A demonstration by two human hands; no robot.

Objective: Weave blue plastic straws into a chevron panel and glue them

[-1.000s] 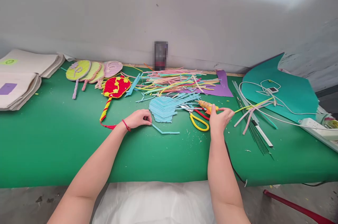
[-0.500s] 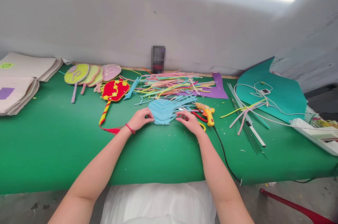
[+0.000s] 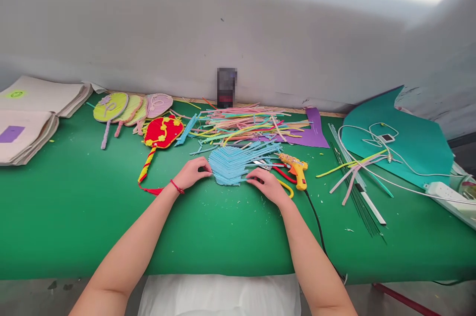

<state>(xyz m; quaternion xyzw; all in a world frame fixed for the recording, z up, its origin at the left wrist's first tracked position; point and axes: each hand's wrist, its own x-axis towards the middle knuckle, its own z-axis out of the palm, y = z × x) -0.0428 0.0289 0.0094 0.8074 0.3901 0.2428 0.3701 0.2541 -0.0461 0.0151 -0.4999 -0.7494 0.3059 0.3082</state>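
A rounded panel of blue pipe cleaners lies flat on the green table, its strips in a V pattern with loose ends fanning out to the right. At its left edge my left hand pinches the border, thumb and forefinger together. My right hand is closed on the end of a blue pipe cleaner at the lower right edge. Just beyond that hand lie scissors with red and yellow handles, partly covered by it, and a yellow glue gun.
Behind is a heap of coloured pipe cleaners on purple sheet. A red fan and several pale fans lie left, near cloth-like stacks. Wires, a white cable, teal sheet and power strip lie right.
The view has shifted slightly, so the table sits lower in it. Both hands stay at the blue panel's edges, with the left hand's fingertips slightly farther out to the left.
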